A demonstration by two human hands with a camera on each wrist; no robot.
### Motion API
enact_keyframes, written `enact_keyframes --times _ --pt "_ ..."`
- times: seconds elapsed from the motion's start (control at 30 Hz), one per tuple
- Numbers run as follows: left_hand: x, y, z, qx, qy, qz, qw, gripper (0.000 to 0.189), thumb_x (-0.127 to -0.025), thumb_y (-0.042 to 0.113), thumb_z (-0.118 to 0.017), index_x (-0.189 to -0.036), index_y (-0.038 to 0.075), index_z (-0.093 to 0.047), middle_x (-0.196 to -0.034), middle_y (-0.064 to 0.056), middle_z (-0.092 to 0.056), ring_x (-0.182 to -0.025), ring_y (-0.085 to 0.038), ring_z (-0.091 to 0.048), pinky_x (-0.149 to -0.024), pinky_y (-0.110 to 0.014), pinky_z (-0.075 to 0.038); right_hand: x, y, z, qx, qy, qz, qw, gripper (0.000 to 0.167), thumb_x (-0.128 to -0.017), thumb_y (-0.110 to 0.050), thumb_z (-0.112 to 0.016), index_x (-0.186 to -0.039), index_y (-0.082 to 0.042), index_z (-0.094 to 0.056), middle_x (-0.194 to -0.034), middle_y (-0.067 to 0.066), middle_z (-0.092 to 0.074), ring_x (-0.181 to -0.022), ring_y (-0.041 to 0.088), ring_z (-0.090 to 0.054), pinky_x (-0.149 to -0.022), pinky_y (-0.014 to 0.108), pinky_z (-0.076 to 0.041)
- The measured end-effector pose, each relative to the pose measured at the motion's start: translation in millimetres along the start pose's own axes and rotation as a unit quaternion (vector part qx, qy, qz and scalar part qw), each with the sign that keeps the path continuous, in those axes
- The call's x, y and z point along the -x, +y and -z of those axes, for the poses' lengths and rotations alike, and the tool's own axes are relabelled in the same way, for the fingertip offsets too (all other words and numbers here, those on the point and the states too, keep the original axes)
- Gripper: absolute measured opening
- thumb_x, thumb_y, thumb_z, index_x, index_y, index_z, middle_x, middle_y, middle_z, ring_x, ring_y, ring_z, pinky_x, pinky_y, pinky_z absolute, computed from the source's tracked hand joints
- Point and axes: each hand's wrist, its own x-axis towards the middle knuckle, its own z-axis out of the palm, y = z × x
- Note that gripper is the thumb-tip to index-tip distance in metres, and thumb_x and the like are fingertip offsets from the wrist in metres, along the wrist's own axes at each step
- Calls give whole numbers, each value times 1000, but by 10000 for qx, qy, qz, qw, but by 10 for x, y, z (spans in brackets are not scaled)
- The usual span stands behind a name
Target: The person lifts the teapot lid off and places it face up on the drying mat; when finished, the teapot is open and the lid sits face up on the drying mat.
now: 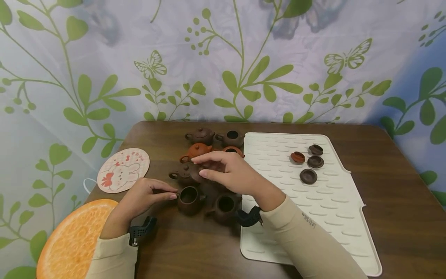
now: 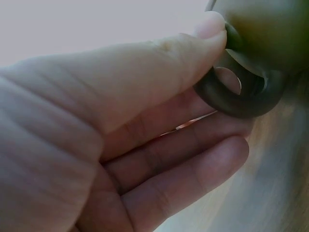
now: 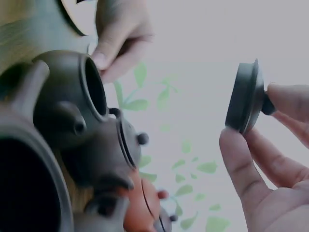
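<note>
My left hand (image 1: 146,197) pinches the handle (image 2: 241,106) of a dark brown lidless teapot (image 1: 189,205) between thumb and fingers. That teapot stands upright on the table. My right hand (image 1: 231,172) is raised over the teapots and holds a dark teapot lid (image 3: 244,99) by its knob and rim, apart from any pot. Just behind the gripped pot sits a lidded dark teapot (image 1: 182,173). Another lidless teapot (image 1: 223,213) stands to its right, below my right wrist. The right hand partly hides the teapots behind it in the head view.
Farther back are lidded orange (image 1: 198,148) and dark (image 1: 201,135) teapots, beside lidless orange (image 1: 235,150) and dark (image 1: 231,143) ones. Several lids, including an orange lid (image 1: 297,157), lie on a white mat (image 1: 275,232). A rabbit coaster (image 1: 122,170) and an orange-slice mat (image 1: 73,240) lie left.
</note>
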Motion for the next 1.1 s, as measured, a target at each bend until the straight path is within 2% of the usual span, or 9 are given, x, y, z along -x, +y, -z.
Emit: enact_keyframes --times 0.1,0.23,0.43,0.57,0.63,0.87,1.1 --pt "4 9 1 -61 -21 49 10000 12 -92 23 -85 -104 23 -87 -98 19 -76 -92 -7 -73 -79 -34 -59 88 41 149 -546 102 -272 9981 37 -107 -8 -63 -144 -7 -66 -140 6 -64 -119 21 -64 -94 41 -55" --pt "3 9 -2 -105 -46 75 9999 12 -92 24 -85 -104 25 -87 -99 20 -76 -94 -7 -72 -80 -35 -59 239 107 352 -867 182 -526 9947 40 -110 -5 -57 -149 -8 -62 -149 8 -57 -124 27 -60 -98 48 -53" --pt "-12 -1 -14 -122 -4 -55 9999 13 -91 23 -85 -104 24 -87 -99 20 -76 -94 -7 -72 -80 -35 -59 496 165 637 -1244 544 -1141 9841 41 -112 -13 -54 -153 -10 -58 -159 1 -48 -136 26 -54 -107 44 -48" --pt "-16 0 -15 -111 18 -81 9999 13 -91 21 -86 -104 24 -87 -99 21 -76 -94 -7 -72 -80 -34 -59 660 210 837 -1037 1051 -1580 9763 46 -111 -20 -60 -156 -12 -55 -155 6 -51 -126 28 -64 -106 42 -49" --pt "-18 -1 -13 -110 40 -112 9999 13 -90 21 -86 -103 24 -87 -98 20 -76 -93 -7 -73 -79 -34 -59 730 219 932 -755 1301 -1817 9718 49 -108 -23 -66 -156 -16 -55 -150 9 -53 -117 30 -69 -105 40 -49" --pt "-18 -27 -25 -168 93 -253 9995 14 -90 21 -86 -103 24 -87 -99 21 -75 -93 -7 -73 -78 -32 -59 941 185 1190 -172 2005 -2657 9428 62 -94 -30 -84 -151 -28 -59 -145 2 -54 -125 21 -62 -105 39 -47" --pt "-10 -37 -24 -121 185 -228 9995 14 -89 19 -87 -103 23 -87 -98 21 -76 -93 -7 -73 -77 -31 -59 1131 263 1433 172 2297 -2643 9365 68 -95 -21 -84 -156 -18 -53 -141 8 -56 -116 16 -65 -85 27 -56"
